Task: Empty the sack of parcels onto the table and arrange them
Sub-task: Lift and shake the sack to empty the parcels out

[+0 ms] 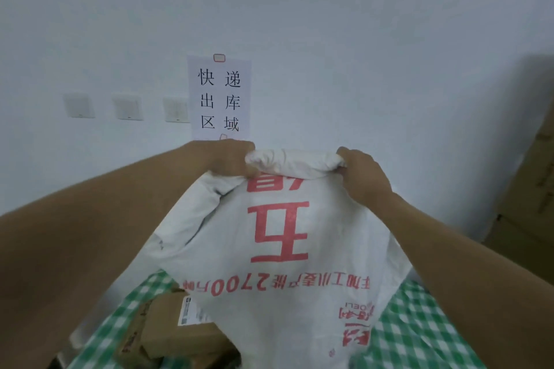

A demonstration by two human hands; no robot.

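While both hands grip the upended sack (pixel 278 249), left hand (pixel 227 160) and right hand (pixel 364 177) bunch its top edge. Cardboard parcels (pixel 177 329) lie at seven o'clock on the checked table (pixel 419 332). A wall notice (pixel 219 97) hangs at twelve.

White sack (pixel 278 237) with red print, green-and-white checked tablecloth (pixel 419 329), brown cardboard parcels (pixel 168 332), white wall notice (pixel 219 99) with black characters

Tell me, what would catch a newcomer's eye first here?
Probably the big white sack with upside-down red lettering, held up in mid-frame by its bunched top edge, the left hand and right hand gripping it. Below it, brown cardboard parcels lie on the green checked tablecloth. Behind, a paper sign hangs on the wall.
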